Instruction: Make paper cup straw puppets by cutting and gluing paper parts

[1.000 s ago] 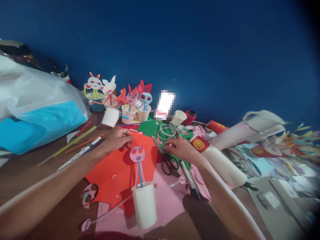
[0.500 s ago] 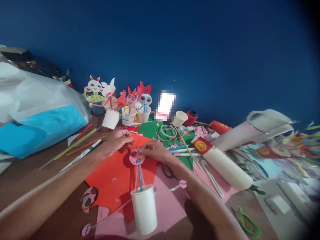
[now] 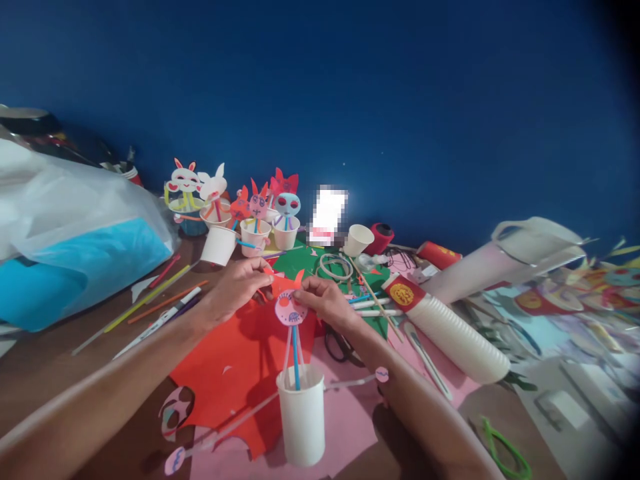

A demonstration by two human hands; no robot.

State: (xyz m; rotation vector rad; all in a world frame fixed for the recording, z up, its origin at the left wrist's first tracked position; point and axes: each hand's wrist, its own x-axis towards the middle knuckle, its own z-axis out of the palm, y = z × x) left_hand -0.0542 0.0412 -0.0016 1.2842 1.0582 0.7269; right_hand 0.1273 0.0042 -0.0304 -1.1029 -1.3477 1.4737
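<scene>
A white paper cup [image 3: 302, 420] stands upright near the front, with a blue straw [image 3: 296, 353] and pale strips rising out of it. At their top sits a round pink paper face [image 3: 290, 309] with drawn eyelashes and mouth. My right hand [image 3: 323, 300] pinches the face's upper right edge. Behind the face is an orange paper piece [image 3: 285, 283] with two pointed tips. My left hand [image 3: 245, 283] is closed on its left side, fingertips partly hidden. Arm-like strips with pink paper ends [image 3: 175, 460] reach out from both sides of the cup.
Orange paper [image 3: 225, 360] and pink paper [image 3: 345, 413] cover the table. Decorated cups [image 3: 255, 239] line the back. Stacked paper cups [image 3: 455, 333], a utility knife [image 3: 427, 360] and green-handled scissors [image 3: 505, 450] lie right. A plastic bag [image 3: 90, 227] fills the left.
The cup and its paper face have shifted slightly right in view. The pointed orange piece now shows behind the face, between my hands. My right hand stays at the face's edge.
</scene>
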